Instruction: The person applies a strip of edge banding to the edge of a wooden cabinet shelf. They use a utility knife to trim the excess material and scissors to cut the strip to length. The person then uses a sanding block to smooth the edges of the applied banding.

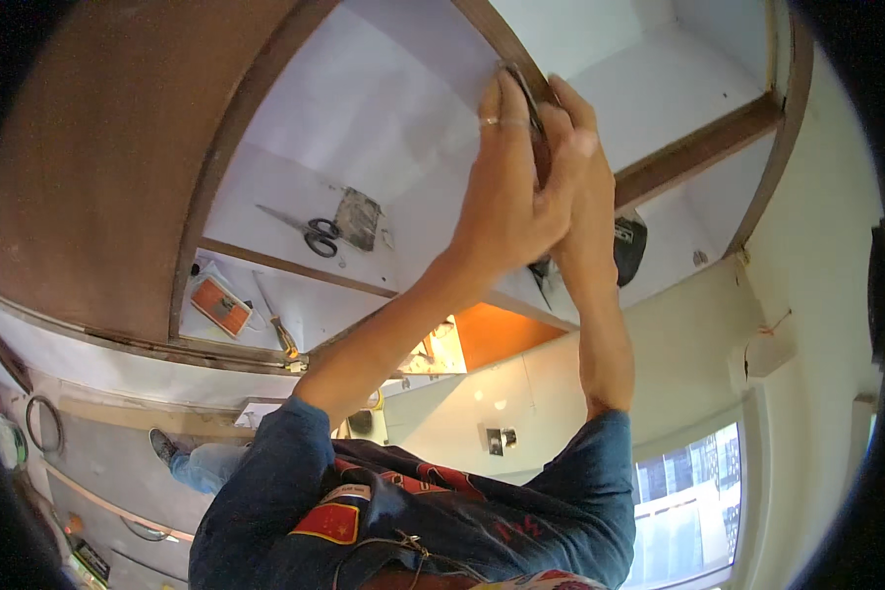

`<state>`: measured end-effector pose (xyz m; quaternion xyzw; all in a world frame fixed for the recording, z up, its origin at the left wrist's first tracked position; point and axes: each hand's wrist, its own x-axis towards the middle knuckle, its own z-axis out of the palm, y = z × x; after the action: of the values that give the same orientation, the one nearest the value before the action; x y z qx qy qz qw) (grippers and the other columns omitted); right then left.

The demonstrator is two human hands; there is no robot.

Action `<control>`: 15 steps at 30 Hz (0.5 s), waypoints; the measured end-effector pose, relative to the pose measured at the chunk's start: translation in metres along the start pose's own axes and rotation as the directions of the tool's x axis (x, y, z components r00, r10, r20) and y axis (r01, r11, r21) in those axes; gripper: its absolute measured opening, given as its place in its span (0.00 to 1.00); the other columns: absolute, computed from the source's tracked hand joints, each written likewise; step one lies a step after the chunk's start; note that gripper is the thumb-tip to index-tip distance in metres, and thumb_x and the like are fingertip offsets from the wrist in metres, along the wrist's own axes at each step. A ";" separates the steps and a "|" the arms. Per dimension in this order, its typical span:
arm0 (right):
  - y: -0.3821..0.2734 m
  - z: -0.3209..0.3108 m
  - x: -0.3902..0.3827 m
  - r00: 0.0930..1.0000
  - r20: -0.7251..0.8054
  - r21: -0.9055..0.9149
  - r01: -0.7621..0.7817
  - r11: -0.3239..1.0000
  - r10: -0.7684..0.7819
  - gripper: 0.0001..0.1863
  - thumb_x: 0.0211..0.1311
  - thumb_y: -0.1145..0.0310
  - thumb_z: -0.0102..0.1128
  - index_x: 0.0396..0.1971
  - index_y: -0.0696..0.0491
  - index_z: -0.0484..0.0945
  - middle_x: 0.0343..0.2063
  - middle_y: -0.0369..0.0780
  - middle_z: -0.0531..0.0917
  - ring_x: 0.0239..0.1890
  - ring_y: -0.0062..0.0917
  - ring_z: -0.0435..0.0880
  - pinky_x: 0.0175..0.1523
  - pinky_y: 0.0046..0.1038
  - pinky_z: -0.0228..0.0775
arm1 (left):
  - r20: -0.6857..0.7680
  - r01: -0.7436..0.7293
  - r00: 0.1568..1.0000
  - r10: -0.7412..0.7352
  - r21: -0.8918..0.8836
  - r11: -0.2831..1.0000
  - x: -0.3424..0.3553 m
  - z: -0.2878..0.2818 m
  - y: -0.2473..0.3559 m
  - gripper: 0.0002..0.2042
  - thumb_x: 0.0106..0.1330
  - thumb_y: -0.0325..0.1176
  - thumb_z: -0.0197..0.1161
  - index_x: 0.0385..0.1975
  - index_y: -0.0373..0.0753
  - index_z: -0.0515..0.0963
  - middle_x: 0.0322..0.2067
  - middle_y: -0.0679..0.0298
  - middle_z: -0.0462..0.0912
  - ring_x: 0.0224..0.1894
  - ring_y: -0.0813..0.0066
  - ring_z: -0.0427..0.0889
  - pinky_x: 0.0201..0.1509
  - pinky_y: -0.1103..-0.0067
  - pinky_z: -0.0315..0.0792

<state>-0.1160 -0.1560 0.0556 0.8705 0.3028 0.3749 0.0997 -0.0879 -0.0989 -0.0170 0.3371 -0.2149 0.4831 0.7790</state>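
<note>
Both arms are raised to the brown wooden divider edge of an open white-lined cabinet. My left hand is closed, its thumb and fingertips at a thin dark strip lying along that edge; its exact kind cannot be made out. Close against it on the right, my right hand has curled fingers at the same strip and edge; what they grip is partly hidden. On the shelf to the left lie black-handled scissors and a worn grey pad.
A lower compartment holds an orange-and-white packet and a yellow-handled screwdriver. Right of my wrists rests a black object. A brown panel fills the left side. Below are a jeans-clad leg and a bright window.
</note>
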 end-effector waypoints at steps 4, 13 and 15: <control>-0.001 0.007 -0.003 0.999 -0.040 0.013 0.006 1.000 -0.005 0.20 0.58 0.67 0.58 0.51 0.54 0.75 0.65 0.48 0.69 0.58 0.49 0.74 0.55 0.44 0.73 | 0.019 0.035 0.999 -0.036 0.019 0.999 0.000 -0.003 0.003 0.35 0.71 0.39 0.57 0.67 0.18 0.50 0.60 0.35 0.63 0.60 0.45 0.69 0.63 0.64 0.65; -0.005 0.009 0.005 0.997 -0.060 0.010 0.043 0.999 -0.043 0.20 0.59 0.64 0.57 0.51 0.55 0.75 0.62 0.53 0.71 0.59 0.51 0.74 0.57 0.44 0.70 | -0.006 0.010 1.000 -0.010 0.081 0.997 0.007 -0.002 -0.002 0.33 0.71 0.40 0.58 0.61 0.16 0.55 0.49 0.35 0.70 0.52 0.45 0.73 0.58 0.62 0.68; -0.005 0.013 0.007 0.996 -0.079 0.080 0.044 0.996 -0.038 0.19 0.59 0.63 0.57 0.50 0.55 0.76 0.63 0.53 0.71 0.59 0.51 0.74 0.58 0.44 0.69 | -0.044 0.003 0.999 0.000 0.073 0.997 0.009 -0.002 -0.003 0.33 0.71 0.41 0.58 0.61 0.16 0.56 0.48 0.36 0.71 0.51 0.46 0.74 0.57 0.63 0.68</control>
<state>-0.1055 -0.1473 0.0487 0.8523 0.3393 0.3936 0.0600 -0.0808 -0.0932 -0.0129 0.3549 -0.1797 0.4973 0.7710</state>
